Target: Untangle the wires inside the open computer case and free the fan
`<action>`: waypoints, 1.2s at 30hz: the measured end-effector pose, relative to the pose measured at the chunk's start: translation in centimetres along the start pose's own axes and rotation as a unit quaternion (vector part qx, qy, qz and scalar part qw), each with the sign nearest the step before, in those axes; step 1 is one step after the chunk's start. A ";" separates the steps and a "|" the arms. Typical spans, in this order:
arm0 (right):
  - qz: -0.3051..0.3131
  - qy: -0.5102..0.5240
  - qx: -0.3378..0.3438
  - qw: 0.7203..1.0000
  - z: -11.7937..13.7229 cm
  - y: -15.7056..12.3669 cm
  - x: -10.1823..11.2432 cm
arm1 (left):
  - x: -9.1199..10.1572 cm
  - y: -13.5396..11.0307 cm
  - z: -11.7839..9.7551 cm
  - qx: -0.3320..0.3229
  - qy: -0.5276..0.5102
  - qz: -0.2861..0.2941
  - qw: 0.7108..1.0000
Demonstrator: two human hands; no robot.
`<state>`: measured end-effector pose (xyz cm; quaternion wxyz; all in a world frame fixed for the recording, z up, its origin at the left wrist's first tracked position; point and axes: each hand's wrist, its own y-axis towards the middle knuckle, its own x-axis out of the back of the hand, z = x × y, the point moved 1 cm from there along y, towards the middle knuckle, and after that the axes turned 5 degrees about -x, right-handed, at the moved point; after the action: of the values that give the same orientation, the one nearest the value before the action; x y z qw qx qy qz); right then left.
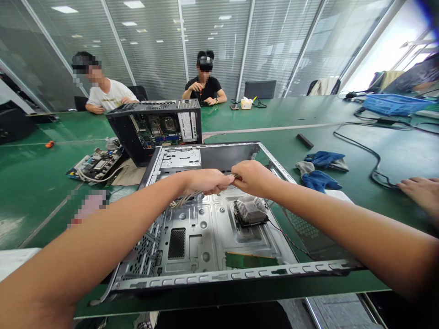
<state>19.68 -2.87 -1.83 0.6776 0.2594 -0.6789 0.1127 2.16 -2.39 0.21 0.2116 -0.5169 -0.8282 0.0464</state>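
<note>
An open computer case (pixel 192 279) lies on its side in front of me, its bare metal floor facing up. Above its middle, my left hand (pixel 207 180) is closed round a bundle of pale cables (pixel 185 199) that trails down to the left. Close against it, my right hand (pixel 252 177) is closed on the other end of the bundle; the fingertips nearly meet. Below my right hand, a CPU cooler (pixel 251 210) with metal fins rests in the case, its thin wire running right. A green memory stick (pixel 250 260) lies near the front rim.
Behind stands a black computer case (pixel 120 132) with a motherboard inside. A loose motherboard (pixel 98 164) lies left. Blue gloves (pixel 320 176), a black cable (pixel 363 148) and a blue basket (pixel 394 104) are on the right. Two people sit opposite; another person's hand (pixel 420 192) rests at right.
</note>
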 end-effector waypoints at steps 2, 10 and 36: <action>-0.004 0.003 0.000 1.000 0.0 0.0 0.1 | 0.0 0.0 0.0 0.002 0.007 -0.003 1.000; 0.001 -0.016 -0.005 1.000 -0.1 0.1 -0.1 | -0.3 0.0 -0.5 0.021 0.144 -0.061 0.987; 0.108 -0.056 -0.053 0.991 0.4 -0.2 0.1 | -0.7 0.7 -0.1 0.048 0.405 -0.038 0.912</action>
<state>19.41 -3.29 -1.83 0.6350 0.1540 -0.7449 0.1349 3.06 -2.63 -0.16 0.5546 -0.4492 -0.6873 -0.1351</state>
